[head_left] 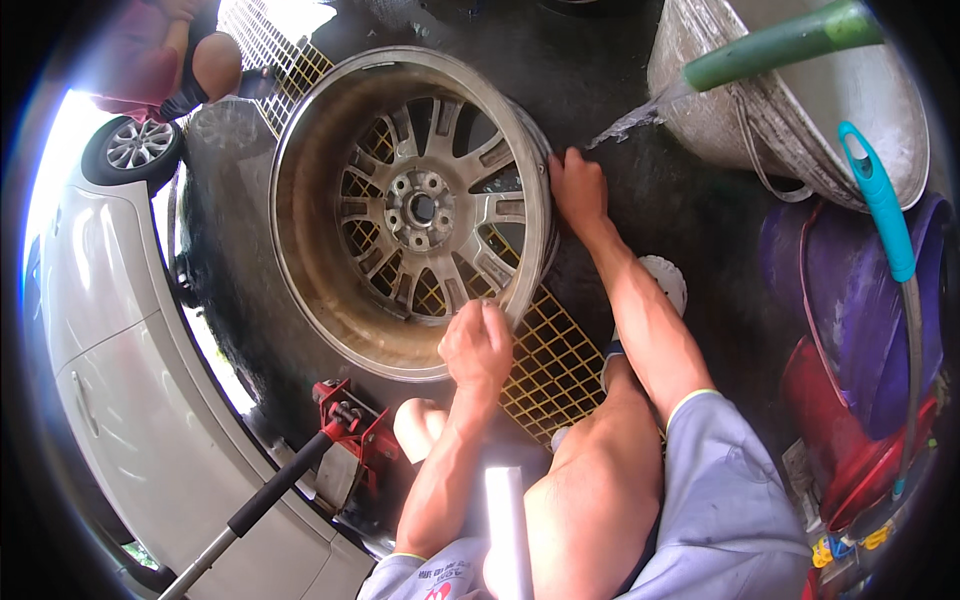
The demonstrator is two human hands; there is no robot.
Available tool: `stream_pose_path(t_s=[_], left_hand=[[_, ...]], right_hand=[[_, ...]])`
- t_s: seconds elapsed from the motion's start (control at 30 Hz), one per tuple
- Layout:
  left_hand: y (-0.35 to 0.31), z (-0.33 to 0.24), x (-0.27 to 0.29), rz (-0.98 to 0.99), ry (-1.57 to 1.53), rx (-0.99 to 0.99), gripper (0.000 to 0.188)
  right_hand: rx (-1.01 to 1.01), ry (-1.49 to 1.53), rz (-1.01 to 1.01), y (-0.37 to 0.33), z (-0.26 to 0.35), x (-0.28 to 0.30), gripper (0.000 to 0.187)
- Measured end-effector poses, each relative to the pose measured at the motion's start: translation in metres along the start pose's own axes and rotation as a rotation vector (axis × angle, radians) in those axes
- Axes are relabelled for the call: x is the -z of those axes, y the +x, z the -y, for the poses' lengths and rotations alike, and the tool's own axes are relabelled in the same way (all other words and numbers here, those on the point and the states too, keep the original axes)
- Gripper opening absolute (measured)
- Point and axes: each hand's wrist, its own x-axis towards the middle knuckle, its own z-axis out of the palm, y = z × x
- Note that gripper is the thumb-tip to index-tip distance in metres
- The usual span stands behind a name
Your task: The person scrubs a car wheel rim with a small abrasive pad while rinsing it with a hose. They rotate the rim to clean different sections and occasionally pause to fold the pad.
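Wheel rim over a dark floor, toward 11 o'clock

Nearest, toward 5 o'clock: a bare leg and a grey-blue sleeve. Just below centre, the left hand, curled at the rim's own 5 o'clock edge; fingertips hidden, so cannot tell whether pinching anything. Toward 1 o'clock, the right hand, fingers bent against the rim's outer side; grip likewise impossible to tell. Between both, the rim itself: tyreless, spoked, dull silver, brownish inside the barrel.

Beneath, running from 11 to 5 o'clock and showing through the spokes, a yellow grating set in the floor, blackish with shiny patches near 12.

Toward 7 o'clock, a red jack with a long handle, close beside a pale car filling 8 to 9.

Around the right side: a worn grey bucket at 2 with a green tube in front, a teal handle nearer 3, a purple basin at 3, a red basin toward 4.

Farthest, toward 10: a mounted car wheel, another person and bright daylight.
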Motion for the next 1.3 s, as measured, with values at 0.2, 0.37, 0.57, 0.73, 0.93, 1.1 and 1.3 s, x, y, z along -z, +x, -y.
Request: stream_pose_path(t_s=[0.2,0.37,0.57,0.73,0.93,1.1,1.3], left_hand=[[0.004,-0.008,-0.001,0.047,-0.012,0.032,0.022],[-0.002,0.002,0.003,-0.021,0.019,0.009,0.020],[0.001,-0.008,-0.005,0.048,-0.022,0.000,0.022],[0.000,-0.001,0.002,-0.010,0.018,0.000,0.020],[0.000,-0.011,-0.004,0.041,-0.009,0.004,0.022],[0.000,-0.003,0.001,0.009,0.016,-0.007,0.020],[0.001,-0.011,0.003,0.076,-0.028,-0.001,0.020]], right_hand=[[0.072,-0.057,-0.025,0.026,0.000,0.004,0.038],[0.056,-0.031,0.072,-0.012,-0.002,0.001,0.036],[0.023,-0.051,-0.009,0.035,-0.002,0.003,0.037],[0.013,-0.087,0.102,-0.010,-0.006,0.004,0.033],[0.033,-0.033,0.018,0.041,0.002,0.011,0.036],[-0.016,-0.020,0.001,-0.014,-0.009,-0.001,0.036],[-0.002,-0.004,-0.046,0.038,0.007,0.005,0.038]])
